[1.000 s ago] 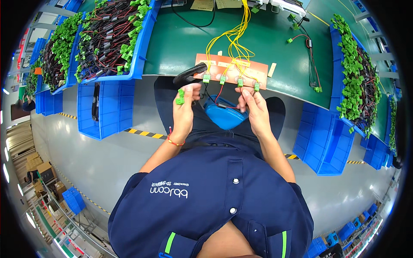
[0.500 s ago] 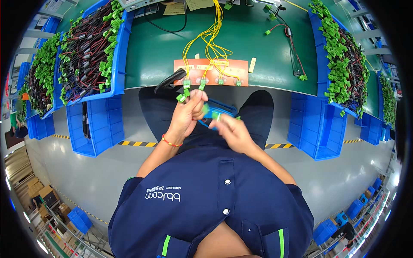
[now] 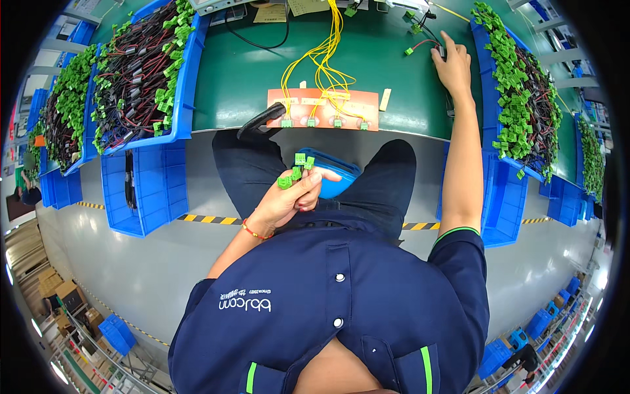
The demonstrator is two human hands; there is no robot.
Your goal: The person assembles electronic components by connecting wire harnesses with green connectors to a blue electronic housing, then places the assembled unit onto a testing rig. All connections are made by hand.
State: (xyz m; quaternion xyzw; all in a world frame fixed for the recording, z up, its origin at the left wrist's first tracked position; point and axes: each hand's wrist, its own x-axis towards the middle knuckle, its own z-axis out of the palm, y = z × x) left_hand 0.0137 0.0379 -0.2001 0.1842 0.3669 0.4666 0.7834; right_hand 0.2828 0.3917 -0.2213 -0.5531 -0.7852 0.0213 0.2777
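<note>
My left hand (image 3: 285, 202) is closed on several green connectors (image 3: 295, 172), which stick out above its fingers over my lap. How far their wires run is hidden by the hand. My right hand (image 3: 454, 69) is stretched out to the right side of the table, its thumb and forefinger apart over a red-and-black cable (image 3: 424, 42) with a green plug at its end. Part of that cable lies under the hand. At the table's near edge, an orange board (image 3: 369, 100) carries a row of green sockets (image 3: 312, 123) wired with yellow leads (image 3: 323, 59).
Blue bins (image 3: 186, 85) full of green-ended cables stand at the left, and another such bin (image 3: 487, 72) at the right. A black cable (image 3: 259, 121) hangs by the board. A blue container (image 3: 338, 184) is between my legs. Blue crates (image 3: 144, 197) sit below the table.
My right hand has gone from beside the left hand out to the cable at the right. My left hand has drawn back from the board toward me, with the green connectors still in it.
</note>
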